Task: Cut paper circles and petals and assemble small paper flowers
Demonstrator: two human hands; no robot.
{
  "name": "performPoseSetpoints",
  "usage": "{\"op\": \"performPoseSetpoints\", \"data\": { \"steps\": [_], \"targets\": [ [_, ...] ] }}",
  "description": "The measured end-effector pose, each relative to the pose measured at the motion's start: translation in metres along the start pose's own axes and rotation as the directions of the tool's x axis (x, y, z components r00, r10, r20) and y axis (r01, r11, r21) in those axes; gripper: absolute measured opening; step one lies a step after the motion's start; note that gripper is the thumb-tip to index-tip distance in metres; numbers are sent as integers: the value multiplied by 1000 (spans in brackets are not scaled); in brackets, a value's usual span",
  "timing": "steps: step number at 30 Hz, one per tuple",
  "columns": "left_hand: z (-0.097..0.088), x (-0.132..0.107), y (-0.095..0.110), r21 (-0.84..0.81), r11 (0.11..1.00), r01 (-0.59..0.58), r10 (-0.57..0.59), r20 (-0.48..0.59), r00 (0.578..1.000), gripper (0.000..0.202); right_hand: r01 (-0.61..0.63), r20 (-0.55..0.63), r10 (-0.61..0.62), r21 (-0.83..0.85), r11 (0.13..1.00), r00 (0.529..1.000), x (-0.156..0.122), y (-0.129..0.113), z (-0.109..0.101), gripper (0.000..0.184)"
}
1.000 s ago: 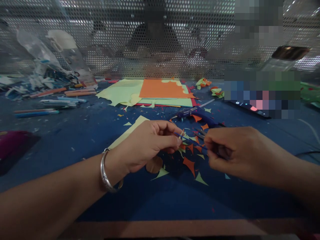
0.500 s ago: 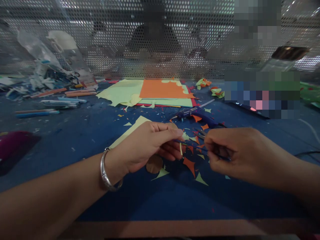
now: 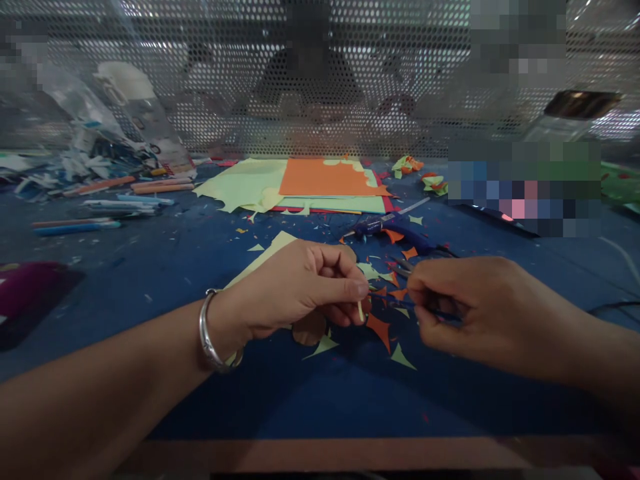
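Note:
My left hand, with a silver bangle at the wrist, is closed in a pinch. From its fingertips a narrow pale-yellow paper strip hangs down. My right hand is closed around a thin dark-blue stick, whose far end reaches the left fingertips and is hidden there. Grey pointed metal tips show beside the right knuckles; whether that hand also holds them I cannot tell. Under the left hand lie a brown disc and a pale-yellow sheet. Orange scraps and light-green scraps lie between the hands.
Beyond the hands lies a blue glue gun. Orange paper tops a stack of coloured sheets by the perforated metal panel. Several sticks and a clear bottle are at left, with a dark-capped jar at right.
My left thumb and fingers have drawn together into a tighter pinch at the strip, covering the end of the blue stick. My right hand has barely moved.

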State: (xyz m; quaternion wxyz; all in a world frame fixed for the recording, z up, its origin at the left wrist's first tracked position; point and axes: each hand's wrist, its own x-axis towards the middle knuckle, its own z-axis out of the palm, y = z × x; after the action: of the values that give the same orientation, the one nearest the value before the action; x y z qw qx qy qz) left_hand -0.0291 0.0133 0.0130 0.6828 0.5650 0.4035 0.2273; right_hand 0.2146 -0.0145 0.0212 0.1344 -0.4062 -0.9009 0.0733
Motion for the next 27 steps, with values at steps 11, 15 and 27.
{"op": "performPoseSetpoints", "data": {
  "steps": [11, 15, 27],
  "targets": [
    [-2, -2, 0, 113, 988, -103, 101, 21, 995, 9, -132, 138, 109, 172, 976, 984, 2, -1, -4, 13],
    [-2, -3, -2, 144, 984, -102, 101, 14, 995, 10, -115, 156, 82, 219, 969, 984, 1, 1, -3, 15],
    [-2, -2, -2, 145, 984, -101, 105, -21, 994, 6, -143, 220, 81, 283, 948, 972, 2, 7, -6, 24]
  ]
}}
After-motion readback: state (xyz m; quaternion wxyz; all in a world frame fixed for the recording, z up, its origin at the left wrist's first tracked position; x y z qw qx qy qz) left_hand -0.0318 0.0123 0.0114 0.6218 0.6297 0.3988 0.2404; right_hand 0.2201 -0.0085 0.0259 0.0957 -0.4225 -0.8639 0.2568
